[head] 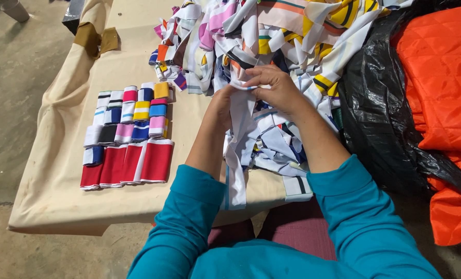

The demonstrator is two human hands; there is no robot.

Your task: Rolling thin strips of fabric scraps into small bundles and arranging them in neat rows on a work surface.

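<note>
White fabric strip (239, 134) pinched by left hand (221, 106) and right hand (274, 88) beside black plastic bag (375, 103).

We're looking at a table under a beige cloth (59, 170), standing on a bare grey concrete floor (13, 57), pretty scuffed and dusty.

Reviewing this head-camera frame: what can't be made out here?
- Left hand fingers: hidden behind the white strip and the right hand.
- Pile of striped strips: cut off by the top edge.
- Orange quilted fabric: runs off the right edge, partly under black plastic.
- Table cloth underside: not visible.
</note>
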